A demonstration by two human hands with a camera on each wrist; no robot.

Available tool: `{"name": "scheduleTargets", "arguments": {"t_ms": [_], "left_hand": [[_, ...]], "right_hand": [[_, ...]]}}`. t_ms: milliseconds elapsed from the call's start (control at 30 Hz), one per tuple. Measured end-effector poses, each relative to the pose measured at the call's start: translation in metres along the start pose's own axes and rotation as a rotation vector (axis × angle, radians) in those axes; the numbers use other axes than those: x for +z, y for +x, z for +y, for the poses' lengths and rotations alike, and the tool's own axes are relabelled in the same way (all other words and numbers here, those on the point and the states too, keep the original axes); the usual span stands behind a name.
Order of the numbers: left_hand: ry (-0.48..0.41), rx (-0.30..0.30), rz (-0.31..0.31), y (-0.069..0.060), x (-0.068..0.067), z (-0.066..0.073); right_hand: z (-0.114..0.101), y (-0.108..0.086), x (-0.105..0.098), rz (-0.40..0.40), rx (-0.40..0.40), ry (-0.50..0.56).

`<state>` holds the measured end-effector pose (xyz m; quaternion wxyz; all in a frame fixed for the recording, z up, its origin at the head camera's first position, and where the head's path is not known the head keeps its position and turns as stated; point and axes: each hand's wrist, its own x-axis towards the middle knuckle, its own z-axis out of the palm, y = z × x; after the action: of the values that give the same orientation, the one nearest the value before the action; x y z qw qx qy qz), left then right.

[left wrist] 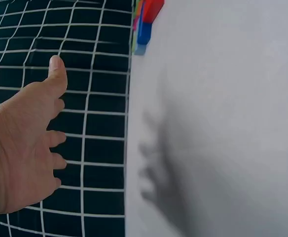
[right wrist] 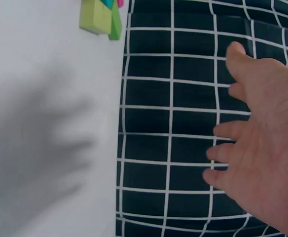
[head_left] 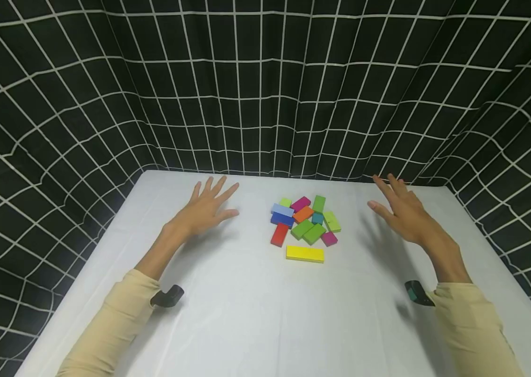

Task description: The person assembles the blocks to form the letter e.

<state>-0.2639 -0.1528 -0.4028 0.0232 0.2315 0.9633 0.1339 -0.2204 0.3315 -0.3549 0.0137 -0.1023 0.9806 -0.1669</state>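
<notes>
A cluster of small coloured blocks lies on the white table between my hands. Nearest me is a long yellow block (head_left: 305,254), with a red block (head_left: 279,235) behind it to the left. A light blue block (head_left: 282,210) rests against a dark blue block (head_left: 282,220). Green blocks (head_left: 314,234), an orange block (head_left: 303,214) and magenta blocks (head_left: 329,239) fill the rest. My left hand (head_left: 204,208) hovers left of them, fingers spread, holding nothing. To their right, my right hand (head_left: 400,212) is also raised above the table with its fingers extended, touching nothing.
The white table (head_left: 246,314) stretches out in front of me. Dark curtains (head_left: 265,94) with a white grid stand behind it and along both sides. A small black device (head_left: 168,296) is worn at my left wrist, and another device (head_left: 418,293) at my right.
</notes>
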Motion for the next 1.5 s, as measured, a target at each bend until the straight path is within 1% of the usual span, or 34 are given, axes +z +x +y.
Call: {"name": "scheduleTargets", "arguments": {"t_ms": [67,167,300,467,567,633,767,833,933,1000,1033,1100,1200,1267,1333,1433,1500], "left_hand": [[-0.01,0.021,-0.022,0.002,0.007,0.004],[-0.041,0.074,-0.063,0.003,0.02,0.013],[-0.089,0.156,-0.133,0.005,0.032,0.03],[-0.108,0.248,-0.233,0.008,0.039,0.056],[-0.11,0.269,-0.275,0.01,0.044,0.069],[-0.093,0.28,-0.292,0.012,0.049,0.076],[-0.049,0.312,-0.329,0.016,0.06,0.084],[-0.018,0.322,-0.344,0.016,0.064,0.086],[0.021,0.337,-0.343,0.013,0.065,0.088],[0.021,0.345,-0.321,0.01,0.063,0.088],[0.009,0.356,-0.311,0.009,0.06,0.088],[-0.044,0.379,-0.294,0.006,0.055,0.086],[-0.134,0.398,-0.276,-0.001,0.049,0.083],[-0.15,0.407,-0.244,-0.005,0.047,0.082],[-0.112,0.402,-0.194,-0.008,0.047,0.082],[-0.033,0.388,-0.125,-0.01,0.051,0.083],[-0.003,0.375,-0.112,-0.01,0.054,0.084]], "right_hand": [[-0.004,-0.002,0.0,-0.023,-0.003,-0.011],[-0.014,-0.005,0.003,-0.056,-0.017,-0.033],[-0.032,-0.009,0.011,-0.09,-0.085,-0.05],[-0.056,-0.017,0.025,-0.141,-0.185,-0.036],[-0.071,-0.022,0.037,-0.177,-0.256,-0.033],[-0.079,-0.024,0.046,-0.197,-0.328,-0.038],[-0.092,-0.028,0.066,-0.224,-0.468,-0.091],[-0.095,-0.03,0.075,-0.245,-0.507,-0.12],[-0.097,-0.034,0.083,-0.264,-0.536,-0.12],[-0.097,-0.038,0.084,-0.277,-0.538,-0.113],[-0.096,-0.04,0.083,-0.28,-0.535,-0.106],[-0.094,-0.045,0.08,-0.28,-0.527,-0.1],[-0.09,-0.051,0.076,-0.279,-0.483,-0.1],[-0.088,-0.053,0.076,-0.256,-0.457,-0.104],[-0.086,-0.053,0.079,-0.22,-0.439,-0.106],[-0.086,-0.048,0.087,-0.162,-0.447,-0.117],[-0.088,-0.045,0.092,-0.137,-0.456,-0.131]]}}
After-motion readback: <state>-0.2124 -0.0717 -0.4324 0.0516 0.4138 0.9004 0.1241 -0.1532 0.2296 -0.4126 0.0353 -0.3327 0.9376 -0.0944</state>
